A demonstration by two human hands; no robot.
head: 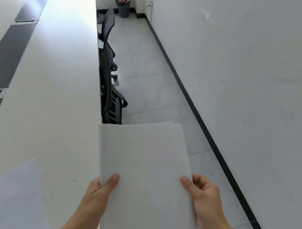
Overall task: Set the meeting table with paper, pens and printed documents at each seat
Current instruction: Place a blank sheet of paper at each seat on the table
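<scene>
While fingers of left hand and right hand pinch paper stack, loose sheet lies on white table.

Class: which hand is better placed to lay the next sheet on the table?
Probably the left hand: it grips the white paper stack nearest the long white table; right hand is farther.

The room is bright, a white shine glares off the far end of the table, everything looks a little blurry, and straight lines bend near the edges.
</scene>
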